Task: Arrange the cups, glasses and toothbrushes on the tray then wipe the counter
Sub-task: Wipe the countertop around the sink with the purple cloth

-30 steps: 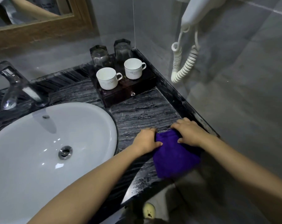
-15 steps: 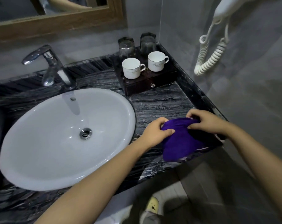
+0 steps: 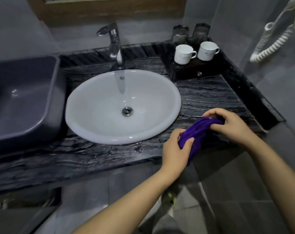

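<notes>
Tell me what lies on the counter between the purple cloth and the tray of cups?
Nothing: in the head view, only bare black marble counter separates the purple cloth from the tray.

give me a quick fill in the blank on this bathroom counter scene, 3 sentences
1. Both the left hand and the right hand grip a bunched ____ cloth.
2. On the dark tray, two white cups stand in front of two ____.
3. The oval sink lies to the ____ of the tray.
Missing words: purple; glasses; left.
</notes>
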Action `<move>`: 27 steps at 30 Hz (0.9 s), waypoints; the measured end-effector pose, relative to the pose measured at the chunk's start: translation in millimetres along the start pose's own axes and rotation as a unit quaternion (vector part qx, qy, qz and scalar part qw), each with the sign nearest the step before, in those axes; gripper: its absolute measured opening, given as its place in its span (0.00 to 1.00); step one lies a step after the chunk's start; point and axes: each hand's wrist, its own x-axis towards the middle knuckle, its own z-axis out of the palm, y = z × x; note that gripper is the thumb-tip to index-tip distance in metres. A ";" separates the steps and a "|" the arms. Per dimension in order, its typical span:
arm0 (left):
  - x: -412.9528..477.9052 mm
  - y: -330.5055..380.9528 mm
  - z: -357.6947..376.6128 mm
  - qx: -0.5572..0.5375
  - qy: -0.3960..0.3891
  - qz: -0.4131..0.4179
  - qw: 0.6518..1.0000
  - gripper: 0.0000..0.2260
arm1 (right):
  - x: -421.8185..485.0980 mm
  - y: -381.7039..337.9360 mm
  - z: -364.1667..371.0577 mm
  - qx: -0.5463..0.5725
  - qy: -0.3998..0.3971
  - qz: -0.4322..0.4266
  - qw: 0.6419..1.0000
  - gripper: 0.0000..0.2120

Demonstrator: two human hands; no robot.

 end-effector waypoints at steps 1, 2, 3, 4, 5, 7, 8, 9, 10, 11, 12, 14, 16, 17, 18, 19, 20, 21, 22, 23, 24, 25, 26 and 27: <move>-5.7 -1.4 -6.2 -0.002 0.010 -0.006 1.000 0.08 | -5.0 -4.5 10.7 -0.001 0.024 0.005 1.000 0.17; -9.7 -2.7 -11.4 -0.007 0.021 -0.016 1.000 0.09 | -7.5 -7.4 21.3 -0.003 0.046 0.009 0.999 0.17; -12.4 -4.2 -15.4 -0.012 0.036 -0.031 0.999 0.08 | -8.3 -8.9 31.2 -0.006 0.066 0.015 0.998 0.18; -13.6 -5.0 -18.6 -0.021 0.051 -0.051 0.997 0.08 | -6.8 -9.2 40.5 -0.011 0.086 0.025 0.996 0.17; -12.6 -6.0 -21.5 -0.029 0.066 -0.073 0.995 0.08 | -2.5 -8.8 48.8 -0.027 0.106 0.034 0.993 0.16; -4.7 -8.8 -24.4 -0.040 0.090 -0.114 0.989 0.10 | 11.6 -8.0 63.7 -0.101 0.146 0.045 0.983 0.13; 0.8 -12.1 -25.0 -0.032 0.094 -0.127 0.987 0.11 | 18.8 -6.8 71.8 -0.154 0.161 0.049 0.974 0.13; 5.3 -13.8 -26.9 -0.017 0.092 -0.130 0.987 0.13 | 24.2 -5.2 81.1 -0.210 0.164 0.050 0.963 0.15; 9.0 -16.2 -29.2 0.000 0.087 -0.123 0.989 0.14 | 27.1 -1.7 91.7 -0.258 0.155 0.048 0.953 0.18; 10.2 -18.6 -33.5 0.019 0.080 -0.113 0.990 0.17 | 27.0 2.6 103.4 -0.286 0.132 0.040 0.948 0.21; 10.4 -23.3 -40.2 0.039 0.075 -0.101 0.991 0.20 | 23.8 8.7 115.6 -0.294 0.096 0.026 0.951 0.25; 4.6 -32.0 -66.2 0.104 0.078 -0.081 0.988 0.24 | 12.8 25.0 137.3 -0.299 0.019 -0.005 0.954 0.32; -4.6 -41.9 -108.4 0.222 0.116 -0.023 0.968 0.23 | 3.0 38.0 149.3 -0.346 -0.026 -0.020 0.938 0.40; -8.9 -45.4 -133.4 0.297 0.143 0.011 0.944 0.23 | 0.5 41.1 152.2 -0.364 -0.031 -0.025 0.930 0.42; -10.5 -50.7 -158.5 0.376 0.169 0.041 0.910 0.23 | 0.1 41.1 154.3 -0.373 -0.026 -0.030 0.927 0.43; -10.2 -54.9 -183.8 0.449 0.191 0.055 0.871 0.23 | 0.1 39.4 156.5 -0.376 -0.017 -0.033 0.926 0.44; -9.2 -57.7 -208.8 0.504 0.202 0.043 0.839 0.24 | -0.1 37.5 159.4 -0.377 -0.011 -0.031 0.926 0.44; -7.9 -59.2 -232.0 0.537 0.212 0.019 0.816 0.25 | 0.0 34.9 162.3 -0.381 -0.009 -0.027 0.924 0.44; -6.4 -60.1 -253.1 0.558 0.221 -0.003 0.800 0.26 | -0.6 33.4 165.7 -0.385 -0.013 -0.025 0.923 0.44; -5.5 -60.3 -270.8 0.577 0.229 -0.020 0.784 0.27 | -2.7 31.7 168.9 -0.388 -0.019 -0.027 0.921 0.44; -4.2 -60.5 -284.4 0.596 0.231 -0.029 0.769 0.28 | -5.6 30.3 172.4 -0.389 -0.023 -0.032 0.921 0.44; -2.5 -60.3 -293.7 0.610 0.229 -0.036 0.758 0.29 | -8.8 28.7 176.0 -0.389 -0.026 -0.039 0.920 0.44; -0.1 -59.9 -300.6 0.614 0.230 -0.043 0.753 0.30 | -11.8 26.7 179.5 -0.391 -0.026 -0.045 0.919 0.45; 2.4 -59.2 -305.2 0.608 0.238 -0.050 0.756 0.30 | -14.5 24.8 182.8 -0.395 -0.025 -0.050 0.917 0.45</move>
